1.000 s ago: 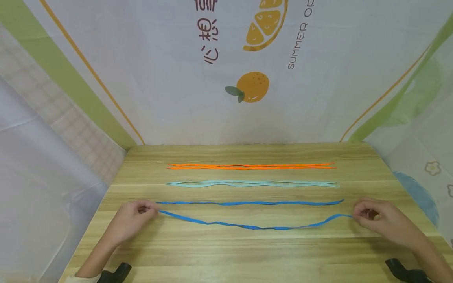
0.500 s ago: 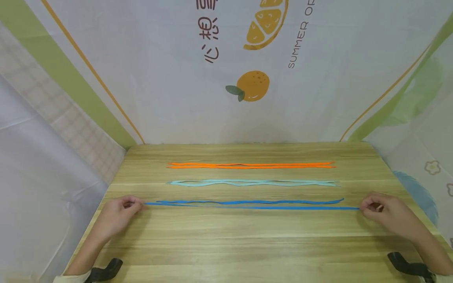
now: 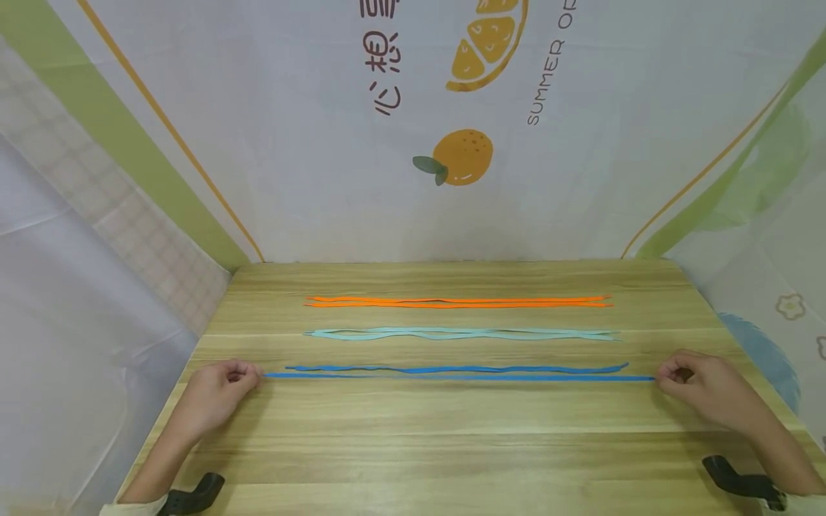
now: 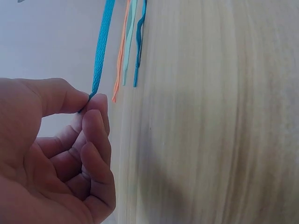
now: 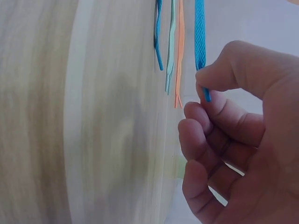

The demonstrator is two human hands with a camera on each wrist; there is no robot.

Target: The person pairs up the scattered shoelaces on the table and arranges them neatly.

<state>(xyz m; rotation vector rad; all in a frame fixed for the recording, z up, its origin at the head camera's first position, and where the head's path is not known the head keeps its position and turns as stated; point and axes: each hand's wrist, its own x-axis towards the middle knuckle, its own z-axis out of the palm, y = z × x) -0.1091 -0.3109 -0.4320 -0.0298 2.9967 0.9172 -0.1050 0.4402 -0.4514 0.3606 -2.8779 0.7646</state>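
A flat blue shoelace (image 3: 535, 378) is stretched straight across the table between both hands. My left hand (image 3: 219, 394) pinches one end between thumb and forefinger; in the left wrist view the blue shoelace (image 4: 101, 51) runs up from those fingertips. At the other end, my right hand (image 3: 706, 394) pinches the lace just above its tip, and the blue tip (image 5: 207, 94) pokes out below the thumb. Just behind the taut lace, a second blue shoelace (image 3: 452, 370) lies slightly wavy on the wooden table.
Farther back lie a mint-green pair of shoelaces (image 3: 413, 331) and, beyond it, an orange pair (image 3: 452, 304), both parallel to the blue ones. The wooden table (image 3: 413, 459) meets a printed cloth (image 3: 323, 179) at its back edge, with more cloth hanging at both sides.
The held blue shoelace sagged toward the front a second ago; the hands have spread apart, pulling it straight, and it is now close alongside the other blue lace.
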